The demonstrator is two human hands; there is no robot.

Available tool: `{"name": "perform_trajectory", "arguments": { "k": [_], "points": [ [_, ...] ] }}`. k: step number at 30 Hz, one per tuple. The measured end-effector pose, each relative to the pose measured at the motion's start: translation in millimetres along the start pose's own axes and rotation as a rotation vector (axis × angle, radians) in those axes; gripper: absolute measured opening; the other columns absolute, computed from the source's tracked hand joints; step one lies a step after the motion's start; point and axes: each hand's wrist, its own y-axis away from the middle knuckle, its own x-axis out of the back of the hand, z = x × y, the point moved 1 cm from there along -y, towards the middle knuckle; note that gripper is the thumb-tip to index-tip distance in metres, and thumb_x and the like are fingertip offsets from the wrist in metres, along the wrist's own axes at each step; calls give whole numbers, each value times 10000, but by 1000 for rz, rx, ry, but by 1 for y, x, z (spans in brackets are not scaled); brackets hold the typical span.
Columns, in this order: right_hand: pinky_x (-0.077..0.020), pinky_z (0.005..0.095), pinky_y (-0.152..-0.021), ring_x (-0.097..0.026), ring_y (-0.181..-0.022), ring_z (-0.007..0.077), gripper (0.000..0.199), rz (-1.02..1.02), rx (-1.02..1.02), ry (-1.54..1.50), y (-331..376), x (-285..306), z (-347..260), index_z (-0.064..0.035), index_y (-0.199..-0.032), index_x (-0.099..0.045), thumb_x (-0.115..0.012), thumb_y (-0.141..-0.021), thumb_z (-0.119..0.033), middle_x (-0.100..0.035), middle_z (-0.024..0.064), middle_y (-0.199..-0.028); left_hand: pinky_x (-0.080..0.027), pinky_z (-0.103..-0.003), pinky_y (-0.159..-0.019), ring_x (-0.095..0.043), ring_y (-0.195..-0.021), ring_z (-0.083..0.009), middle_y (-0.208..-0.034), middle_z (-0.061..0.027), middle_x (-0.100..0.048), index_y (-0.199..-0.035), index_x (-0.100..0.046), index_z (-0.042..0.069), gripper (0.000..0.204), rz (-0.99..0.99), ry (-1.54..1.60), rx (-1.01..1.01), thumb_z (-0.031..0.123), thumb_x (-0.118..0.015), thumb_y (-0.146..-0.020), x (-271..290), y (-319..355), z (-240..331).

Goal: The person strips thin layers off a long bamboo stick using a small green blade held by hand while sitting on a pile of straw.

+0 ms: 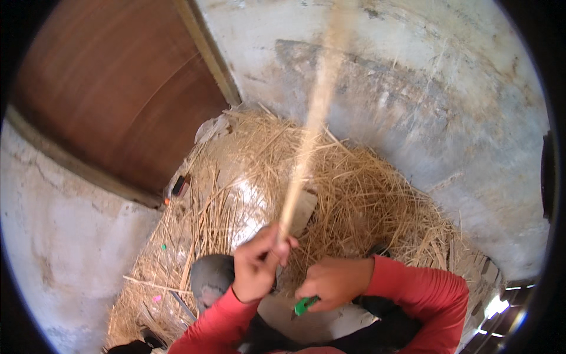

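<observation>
My left hand (259, 264) is closed around the lower end of a long, pale strip of split cane or bamboo (311, 133). The strip rises away from me toward the wall, and its far end is smeared by motion. Lower and to the right, my right hand (336, 282) grips a green-handled utility knife (306, 304). A short bit of blade shows at the knife's lower left end, apart from the strip. Both forearms are in red sleeves.
Straw-like shavings (371, 197) and thin strips cover the floor between the stained wall (413, 94) and the brown door (118, 100). A small dark object (179, 186) lies near the door's foot. My grey-covered knee (211, 278) is beside my left hand.
</observation>
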Motion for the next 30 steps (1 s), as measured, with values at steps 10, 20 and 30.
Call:
{"name": "perform_trajectory", "arguments": {
  "k": [10,20,30],
  "points": [
    [-454,454,-591,-609,-638,370,341,738,-422,166,22,20,-98,-11,-902,-679,-629,-979,-340,-596,193,-680,-365,-205,-472,-458,-533,-54,-901,-49,-604,-1458,-519,-22,421,163,401,-163,116,-554,-1062,19,23,5],
    [-406,456,-561,-565,-592,401,318,942,-354,389,19,20,-99,-12,-951,-566,-629,-997,-320,-548,193,-655,-405,-221,-464,-511,-526,-54,-871,-54,-627,-1434,-567,13,396,-66,309,-161,89,-594,-1047,7,51,-19],
    [-477,529,-500,-629,-543,422,404,853,-520,475,-2,-5,-61,-62,-949,-622,-570,-1009,-458,-609,185,-592,-388,-223,-447,-485,-483,-54,-800,-44,-611,-1405,-589,-8,373,-110,232,-7,94,-598,-1046,5,48,-23]
  ]
}}
